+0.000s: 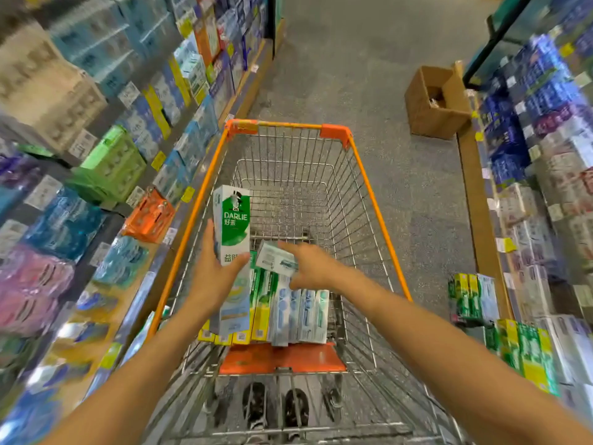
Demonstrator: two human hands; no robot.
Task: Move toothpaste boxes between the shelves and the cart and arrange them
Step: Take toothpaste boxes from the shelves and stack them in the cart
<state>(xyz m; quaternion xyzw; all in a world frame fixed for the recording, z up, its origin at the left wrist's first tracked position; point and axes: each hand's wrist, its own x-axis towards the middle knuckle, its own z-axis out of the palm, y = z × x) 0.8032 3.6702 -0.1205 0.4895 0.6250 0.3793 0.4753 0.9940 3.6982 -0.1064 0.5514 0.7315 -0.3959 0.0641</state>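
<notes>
The aisle's two shelf walls are the largest things here: the left shelves point(96, 130), stacked with blurred blue, green, orange and pink cartons, and the right shelves point(545, 162), packed with blue, purple and white ones, with an open brown cardboard carton point(449, 114) on the grey floor near the right shelves' foot. Between them stands the wire shopping cart with orange rim and corner caps point(365, 175), its far half bare mesh and its near end holding a row of toothpaste boxes point(288, 313) lying flat against the near wall, long axes running away from the person; I count roughly seven or eight, yellow-green at the left corner and pale blue-white toward the middle, though overlap keeps the count loose. Two more boxes are in hand. The left hand point(213, 277) grips the tall green-and-white Darlie toothpaste box point(232, 223) by its lower end, thumb across the front, holding it upright over the cart's left edge with its long axis near vertical. The right hand point(313, 268) pinches a small pale grey-white toothpaste box point(274, 256) between thumb and curled fingers, tilted just above the far ends of the row. The coming move likely turns on the Darlie box: it stands at a right angle to the lying row, directly above the row's left end, so it would need tipping flat to join them, and the left hand is the nearer one for that.
</notes>
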